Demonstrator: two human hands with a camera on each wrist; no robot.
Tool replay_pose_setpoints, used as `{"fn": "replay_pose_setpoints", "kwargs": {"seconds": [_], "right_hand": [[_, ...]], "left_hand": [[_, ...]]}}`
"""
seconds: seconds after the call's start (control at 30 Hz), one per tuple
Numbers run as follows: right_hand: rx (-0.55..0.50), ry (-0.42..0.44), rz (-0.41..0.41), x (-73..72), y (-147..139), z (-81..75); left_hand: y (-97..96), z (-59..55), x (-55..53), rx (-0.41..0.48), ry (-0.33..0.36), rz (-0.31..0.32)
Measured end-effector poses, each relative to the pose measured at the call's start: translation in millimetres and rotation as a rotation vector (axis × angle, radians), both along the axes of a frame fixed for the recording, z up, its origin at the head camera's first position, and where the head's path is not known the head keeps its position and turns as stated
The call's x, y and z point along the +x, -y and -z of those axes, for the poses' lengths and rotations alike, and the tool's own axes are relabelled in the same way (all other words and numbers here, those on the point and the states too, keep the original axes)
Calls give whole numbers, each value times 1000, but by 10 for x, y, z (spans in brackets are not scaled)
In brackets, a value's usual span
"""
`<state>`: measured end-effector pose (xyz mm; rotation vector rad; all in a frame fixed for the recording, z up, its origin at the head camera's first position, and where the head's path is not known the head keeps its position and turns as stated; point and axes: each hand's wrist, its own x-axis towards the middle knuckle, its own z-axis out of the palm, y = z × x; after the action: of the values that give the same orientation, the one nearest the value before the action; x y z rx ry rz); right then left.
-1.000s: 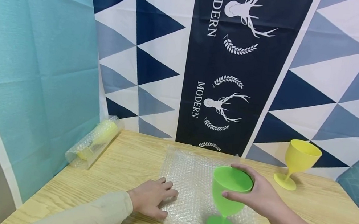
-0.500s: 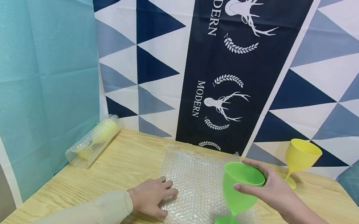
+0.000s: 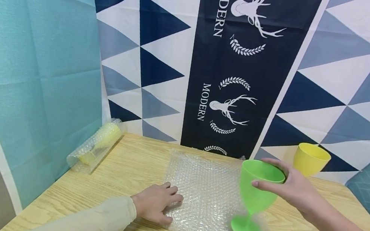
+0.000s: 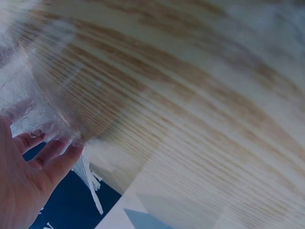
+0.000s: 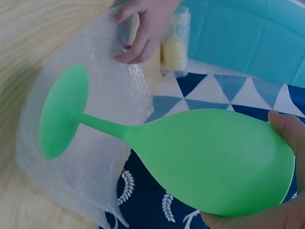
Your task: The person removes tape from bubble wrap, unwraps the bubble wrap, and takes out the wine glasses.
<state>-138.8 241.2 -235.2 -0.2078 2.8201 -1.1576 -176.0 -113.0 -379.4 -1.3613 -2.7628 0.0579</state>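
Note:
A bright green plastic goblet point(image 3: 258, 191) is held upright by the rim end of its bowl in my right hand point(image 3: 296, 185), thumb on the near side and fingers behind. Its round foot hangs over the right part of a flat bubble wrap sheet point(image 3: 201, 196); the right wrist view shows the whole goblet point(image 5: 205, 157) from the side. My left hand point(image 3: 157, 204) rests on the left edge of the sheet, fingers spread. In the left wrist view the fingertips point(image 4: 66, 160) touch the wrap's edge.
Behind my right hand stands a yellow goblet point(image 3: 310, 159), its stem and foot hidden. A yellow goblet rolled in bubble wrap point(image 3: 97, 145) lies at the table's point(image 3: 132, 162) left edge. Patterned cloth point(image 3: 164, 53) hangs behind, and a turquoise curtain point(image 3: 42, 59) on the left.
My right hand has carried the green goblet rightward and slightly away from me, now covering the yellow goblet's lower part. The left hand stays in place on the wrap.

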Motion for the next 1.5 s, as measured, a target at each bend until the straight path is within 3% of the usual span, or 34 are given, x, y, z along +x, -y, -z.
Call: {"fn": "replay_pose_setpoints", "kwargs": {"seconds": [0.57,0.87,1.27,1.5], "right_hand": [[139,-7,105,-268,-333,-294],[167,-14,143,-432,-497,-357],[162,-19,229,-624,-648,-273],[145,-106,285,-777,-688,-112]], "left_hand": [[8,3,-6,-2,-11,4],[-3,-30,11,-2,-7,0],[0,-19,5,-3,0,-7],[-4,-8,11,1,-4,-5]]}}
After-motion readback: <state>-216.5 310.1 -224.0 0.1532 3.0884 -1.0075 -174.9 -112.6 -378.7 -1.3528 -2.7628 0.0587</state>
